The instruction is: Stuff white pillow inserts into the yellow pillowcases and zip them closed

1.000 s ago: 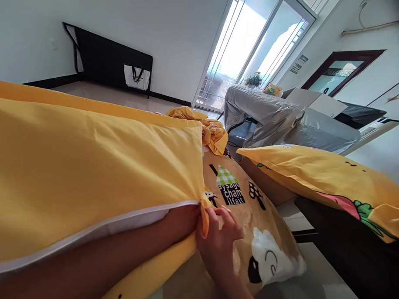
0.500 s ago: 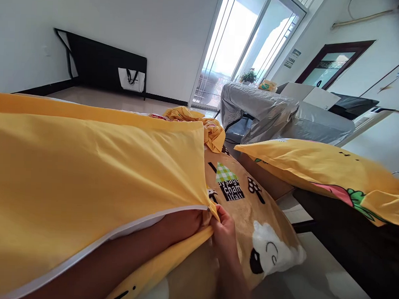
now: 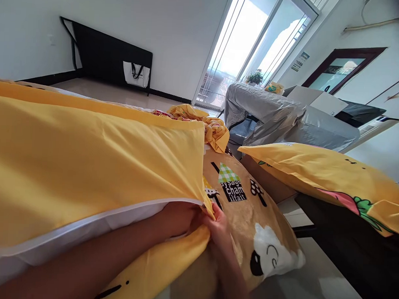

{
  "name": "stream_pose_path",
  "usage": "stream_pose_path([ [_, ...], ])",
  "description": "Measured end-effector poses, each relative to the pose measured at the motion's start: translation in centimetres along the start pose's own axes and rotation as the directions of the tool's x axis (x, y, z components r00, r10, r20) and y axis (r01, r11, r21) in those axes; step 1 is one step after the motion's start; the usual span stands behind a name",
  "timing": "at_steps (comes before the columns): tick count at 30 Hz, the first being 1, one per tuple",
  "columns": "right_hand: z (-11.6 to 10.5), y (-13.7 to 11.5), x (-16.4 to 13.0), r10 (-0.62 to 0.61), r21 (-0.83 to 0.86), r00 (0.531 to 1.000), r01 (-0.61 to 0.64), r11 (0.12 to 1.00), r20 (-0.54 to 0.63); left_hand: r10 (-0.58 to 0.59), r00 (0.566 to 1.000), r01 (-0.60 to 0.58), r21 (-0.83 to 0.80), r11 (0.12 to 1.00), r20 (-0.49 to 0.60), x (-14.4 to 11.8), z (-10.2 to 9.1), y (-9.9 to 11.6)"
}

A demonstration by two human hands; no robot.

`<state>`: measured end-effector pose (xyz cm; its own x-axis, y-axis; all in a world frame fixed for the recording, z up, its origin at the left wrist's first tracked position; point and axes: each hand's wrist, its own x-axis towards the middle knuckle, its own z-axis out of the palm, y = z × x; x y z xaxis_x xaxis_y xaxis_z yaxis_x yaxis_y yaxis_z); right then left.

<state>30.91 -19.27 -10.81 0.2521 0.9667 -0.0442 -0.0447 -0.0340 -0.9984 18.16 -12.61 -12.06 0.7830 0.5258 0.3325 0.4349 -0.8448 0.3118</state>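
Now less splayed than earlier, the right hand (image 3: 220,228) grips the yellow cover (image 3: 120,160).

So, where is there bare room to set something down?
Bare tan fleece shows between the right hand and the white animal print, and floor between the black panel and the yellow cover. Crowded: the cover's opening, around the left arm, and the plastic-draped furniture, where box and plant seem to stand.

A yellow cover (image 3: 130,160) is stretching leftward from the brown cloth (image 3: 239,216), its right end overlapping that cloth. Its white-edged slit is gaping, creases are converging on the pinched corner over the cloth, and its lower layer is showing black marks.
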Motion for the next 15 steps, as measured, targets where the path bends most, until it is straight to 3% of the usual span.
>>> stream_pose_path([
  [3,-0.4,-0.2,0.0,-0.114,-0.437,0.993,0.09,0.895,-0.029,-0.073,0.997,0.074,-0.02,0.997,0.014,0.2,-1.3,0.4],
  [6,-0.9,-0.1,-0.1,-0.202,-0.789,0.978,0.078,0.61,-0.06,-0.109,0.994,0.11,-0.04,0.993,0.03,0.4,-2.4,0.9],
  [9,-1.2,0.1,-0.2,-0.187,-0.922,0.982,0.048,0.384,-0.027,-0.081,0.995,0.085,-0.066,0.994,0.057,0.3,-3.0,1.0],
  [11,-1.3,0.3,-0.1,-0.206,-0.922,0.978,0.077,0.379,-0.003,-0.056,0.997,0.061,-0.074,0.995,0.061,0.2,-3.0,0.8],
  [15,-1.7,0.4,0.3,-0.367,-0.815,0.93,0.198,0.544,-0.019,-0.051,0.999,0.052,-0.071,0.996,0.01,0.4,-2.3,0.3],
])
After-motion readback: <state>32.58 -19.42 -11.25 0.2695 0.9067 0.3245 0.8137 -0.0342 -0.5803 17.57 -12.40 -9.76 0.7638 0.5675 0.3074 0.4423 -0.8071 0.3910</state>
